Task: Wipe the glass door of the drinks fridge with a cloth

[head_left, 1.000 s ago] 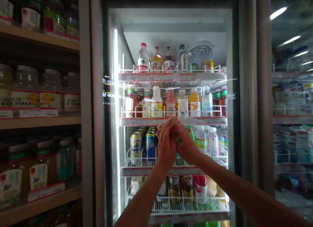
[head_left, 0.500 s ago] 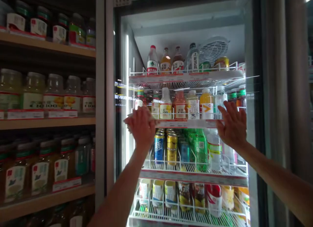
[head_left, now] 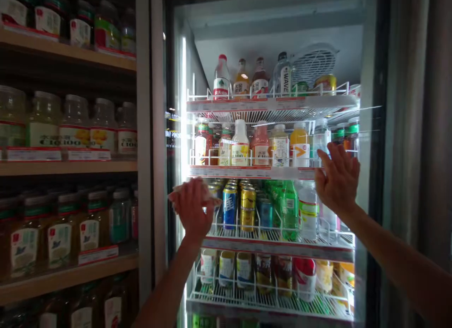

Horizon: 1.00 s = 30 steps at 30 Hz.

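Observation:
My left hand (head_left: 193, 208) presses a pale, crumpled cloth (head_left: 178, 196) flat against the glass door of a lit drinks fridge, near its left side. The cloth pokes out past my fingers on both sides. My right hand (head_left: 337, 179) is raised toward the right part of the glass, fingers spread and holding nothing; it appears to rest on the pane. Through the glass, a blue can (head_left: 229, 206) and a gold can (head_left: 247, 208) show to the right of my left hand. An orange juice bottle (head_left: 299, 144) stands behind the glass, left of my right hand.
Wire shelves (head_left: 278, 243) inside the fridge hold several bottles and cans. A round white fan grille (head_left: 314, 64) sits at the top back. To the left, beyond the door frame (head_left: 144, 130), wooden shelves (head_left: 70, 168) carry rows of bottled drinks.
My left hand has slid the cloth down and slightly left over the glass. My right hand stays almost in place, still spread. The view has shifted a little.

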Motion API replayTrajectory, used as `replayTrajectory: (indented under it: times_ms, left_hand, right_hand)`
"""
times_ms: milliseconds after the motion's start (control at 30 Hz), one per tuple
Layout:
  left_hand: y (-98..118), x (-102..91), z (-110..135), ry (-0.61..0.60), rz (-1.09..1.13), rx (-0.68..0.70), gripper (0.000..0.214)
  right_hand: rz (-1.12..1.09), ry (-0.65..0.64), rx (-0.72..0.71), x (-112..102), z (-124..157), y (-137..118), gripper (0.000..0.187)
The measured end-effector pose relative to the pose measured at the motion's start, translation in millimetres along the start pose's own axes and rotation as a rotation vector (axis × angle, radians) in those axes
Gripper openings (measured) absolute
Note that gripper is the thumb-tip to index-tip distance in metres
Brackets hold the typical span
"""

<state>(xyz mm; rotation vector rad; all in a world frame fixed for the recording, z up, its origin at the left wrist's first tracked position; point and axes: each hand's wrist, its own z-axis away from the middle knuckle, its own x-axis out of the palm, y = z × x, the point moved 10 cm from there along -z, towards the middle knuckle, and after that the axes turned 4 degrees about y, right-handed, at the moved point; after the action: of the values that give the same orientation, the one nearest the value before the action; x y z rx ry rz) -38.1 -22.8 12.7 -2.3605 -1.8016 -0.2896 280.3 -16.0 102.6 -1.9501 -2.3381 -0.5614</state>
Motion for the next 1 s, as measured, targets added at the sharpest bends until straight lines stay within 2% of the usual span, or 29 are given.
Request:
replayTrajectory:
  times_ms: [33,67,100,133,200,233,267,300,333,400,433,467,500,533,633,667,700,733,767,867,900,933,967,1000]
  left_hand:
    - [-17.4,-7.9,1.2,0.056,-0.049,-0.113,0.057]
    - [-21.3,-11.7,5.5,0.078,-0.07,-0.175,0.057]
    - [-13.1,-11.2,11.6,0.063,-0.066,-0.18,0.057]
    - [4.4,-4.5,19.3,-0.012,-0.034,-0.129,0.057]
    - [53.2,6.4,40.3,-0.157,0.085,0.127,0.054]
    - [69.2,8.6,52.0,-0.217,0.134,0.244,0.053]
    - [72.4,7.9,60.4,-0.25,0.152,0.305,0.052]
    - [64.3,5.4,63.9,-0.259,0.141,0.315,0.051]
    - [46.5,1.1,62.3,-0.241,0.101,0.27,0.051]
    - [0.5,-12.2,52.6,-0.146,-0.03,0.071,0.051]
    - [-16.0,-18.7,49.7,-0.098,-0.088,-0.03,0.053]
    - [-21.5,-22.0,49.2,-0.071,-0.122,-0.094,0.054]
    - [-14.1,-20.8,50.7,-0.073,-0.119,-0.101,0.054]
    - [5.0,-15.2,53.8,-0.107,-0.086,-0.048,0.055]
    - [99.0,6.3,71.4,-0.262,0.161,0.4,0.047]
    - [114.5,10.7,70.9,-0.278,0.19,0.481,0.045]
    - [118.1,14.8,62.5,-0.274,0.192,0.509,0.044]
    - [108.6,19.0,45.0,-0.251,0.161,0.467,0.044]
    - [88.8,22.3,21.1,-0.216,0.109,0.374,0.045]
    - [11.3,20.0,-50.8,-0.064,-0.069,-0.034,0.047]
    - [-2.3,18.1,-64.9,-0.025,-0.108,-0.126,0.048]
    - [-3.5,18.9,-73.2,-0.01,-0.123,-0.162,0.048]
    - [8.5,22.7,-76.1,-0.019,-0.11,-0.13,0.048]
    - [31.9,29.4,-73.7,-0.051,-0.073,-0.037,0.048]
  right_hand:
    - [-0.007,0.004,0.008,-0.1,1.2,0.4,0.043]
    - [-0.018,0.011,0.014,-0.6,2.2,0.8,0.043]
    - [-0.03,0.024,0.017,-2.2,2.9,1.0,0.043]
    - [-0.045,0.027,0.024,-3.3,3.4,1.4,0.042]
    - [-0.073,-0.005,0.059,-3.2,3.6,3.3,0.041]
    - [-0.085,-0.031,0.086,-2.7,3.6,4.4,0.041]
    - [-0.095,-0.056,0.114,-2.4,3.8,5.3,0.041]
    - [-0.103,-0.075,0.136,-2.5,4.0,5.6,0.041]
    - [-0.109,-0.085,0.15,-3.1,4.2,5.1,0.041]
    - [-0.11,-0.075,0.16,-5.5,4.5,3.9,0.042]
    - [-0.108,-0.07,0.16,-5.6,4.9,3.7,0.043]
    - [-0.106,-0.064,0.154,-5.3,5.4,3.7,0.043]
    - [-0.101,-0.059,0.147,-4.4,6.1,4.2,0.044]
    - [-0.094,-0.056,0.139,-3.2,7.1,5.2,0.043]
    - [-0.078,-0.043,0.098,-0.7,10.8,7.5,0.044]
    - [-0.079,-0.033,0.081,-1.0,12.0,7.6,0.044]
    - [-0.085,-0.019,0.061,-2.0,13.0,7.0,0.044]
    - [-0.094,0.001,0.038,-3.8,13.8,5.4,0.044]
    - [-0.099,0.022,0.02,-5.9,14.4,4.1,0.044]
    - [-0.096,0.058,0.01,-9.1,15.2,2.4,0.045]
    - [-0.093,0.058,0.011,-8.9,15.1,2.1,0.046]
    - [-0.089,0.056,0.008,-8.6,15.0,1.6,0.047]
    - [-0.087,0.057,0.004,-8.5,14.9,1.2,0.048]
    - [-0.085,0.061,-0.004,-8.9,14.8,0.6,0.048]
